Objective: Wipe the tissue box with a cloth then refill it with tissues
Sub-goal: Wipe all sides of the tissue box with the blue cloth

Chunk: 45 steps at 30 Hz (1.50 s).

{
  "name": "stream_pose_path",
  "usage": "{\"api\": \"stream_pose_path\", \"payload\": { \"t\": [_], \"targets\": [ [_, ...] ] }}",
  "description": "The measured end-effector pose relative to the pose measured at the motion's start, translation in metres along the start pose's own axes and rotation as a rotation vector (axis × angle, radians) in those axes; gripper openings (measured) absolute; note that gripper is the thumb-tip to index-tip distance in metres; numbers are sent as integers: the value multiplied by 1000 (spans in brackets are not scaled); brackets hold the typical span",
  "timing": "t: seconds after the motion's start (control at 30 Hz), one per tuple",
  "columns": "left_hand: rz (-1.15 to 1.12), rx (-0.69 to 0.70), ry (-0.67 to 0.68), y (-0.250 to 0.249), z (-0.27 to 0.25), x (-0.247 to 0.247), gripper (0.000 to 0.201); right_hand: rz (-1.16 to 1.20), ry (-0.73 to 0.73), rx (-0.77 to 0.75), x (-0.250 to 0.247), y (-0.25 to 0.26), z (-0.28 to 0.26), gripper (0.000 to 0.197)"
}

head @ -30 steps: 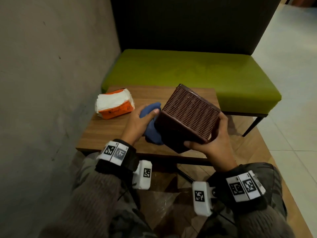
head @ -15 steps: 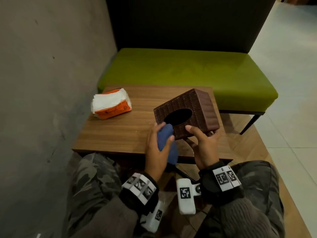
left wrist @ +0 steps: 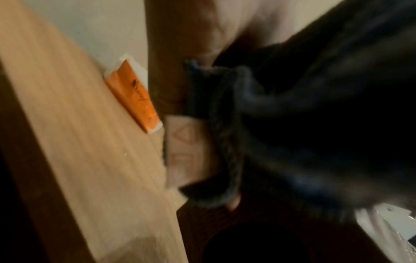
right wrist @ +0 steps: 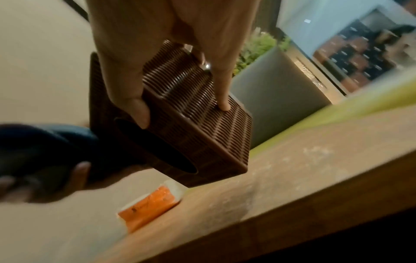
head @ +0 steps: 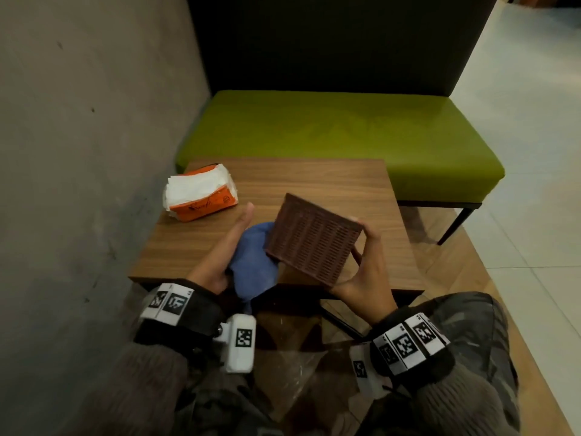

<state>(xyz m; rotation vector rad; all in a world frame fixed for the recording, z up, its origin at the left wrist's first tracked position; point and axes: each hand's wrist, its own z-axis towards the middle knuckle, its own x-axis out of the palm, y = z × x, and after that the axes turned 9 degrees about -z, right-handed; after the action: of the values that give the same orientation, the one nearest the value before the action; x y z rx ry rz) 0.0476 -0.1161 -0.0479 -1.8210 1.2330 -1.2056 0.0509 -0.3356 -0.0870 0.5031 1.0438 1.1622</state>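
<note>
My right hand (head: pixel 361 262) grips the brown woven tissue box (head: pixel 314 240) and holds it tilted above the near edge of the wooden table (head: pixel 314 180). In the right wrist view the box (right wrist: pixel 191 124) shows its dark oval opening, which faces the cloth. My left hand (head: pixel 229 247) grips the bunched blue cloth (head: pixel 254 259) and presses it against the box's left face, thumb stretched out. The orange pack of white tissues (head: pixel 201 196) lies at the table's far left. The left wrist view is blurred, with the cloth (left wrist: pixel 247 124) dark in front.
A grey wall (head: pixel 78 152) runs close along the table's left side. A green bench (head: pixel 345 133) with a dark backrest stands right behind the table. My knees sit below the table's near edge. Pale floor tiles lie to the right.
The box has been turned, so a woven side now faces me instead of its opening. My left hand has carried the cloth from the box's front up to its left face.
</note>
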Motion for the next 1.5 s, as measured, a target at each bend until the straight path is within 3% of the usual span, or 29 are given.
{"api": "stream_pose_path", "payload": {
  "t": [0.17,0.27,0.33,0.4,0.53,0.6,0.7,0.83,0.97,1.07,1.17,1.23,1.33,1.4,1.47,1.5],
  "targets": [
    [32,-256,223,-13,0,-23,95,-294,132,-270,2,-10,3,87],
    [13,-385,236,-8,2,-28,98,-387,218,-414,3,-9,0,85],
    [-34,-366,188,-3,2,-28,97,-417,266,-481,5,-10,-2,83],
    [-32,-337,123,4,2,-30,100,-419,300,-501,5,-13,-5,82],
    [-106,-410,134,16,0,-30,92,-428,335,-481,2,-18,-5,83],
    [-110,-383,89,21,0,-27,95,-434,333,-422,0,-17,-2,82],
    [-134,-305,-5,33,3,-25,116,-420,340,-273,-6,-17,1,97],
    [-304,-223,-39,46,3,-21,107,-350,383,-246,-7,-13,7,113],
    [-322,-143,-34,49,6,-20,96,-260,549,-180,-18,-7,19,109],
    [-255,-57,-22,43,5,-22,92,113,630,36,-27,-6,21,90],
    [-137,-29,68,39,3,-19,68,455,449,494,-13,-6,16,79],
    [-81,-28,130,39,3,-16,62,564,428,696,-3,-9,16,82],
    [-12,-27,154,44,7,-18,80,610,430,755,7,-16,17,80],
    [27,7,105,46,9,-18,94,624,354,777,10,-18,16,72],
    [26,62,-30,46,10,-16,97,629,237,819,12,-21,13,72],
    [7,112,-129,46,11,-16,87,625,191,830,13,-21,11,77]
  ]
}}
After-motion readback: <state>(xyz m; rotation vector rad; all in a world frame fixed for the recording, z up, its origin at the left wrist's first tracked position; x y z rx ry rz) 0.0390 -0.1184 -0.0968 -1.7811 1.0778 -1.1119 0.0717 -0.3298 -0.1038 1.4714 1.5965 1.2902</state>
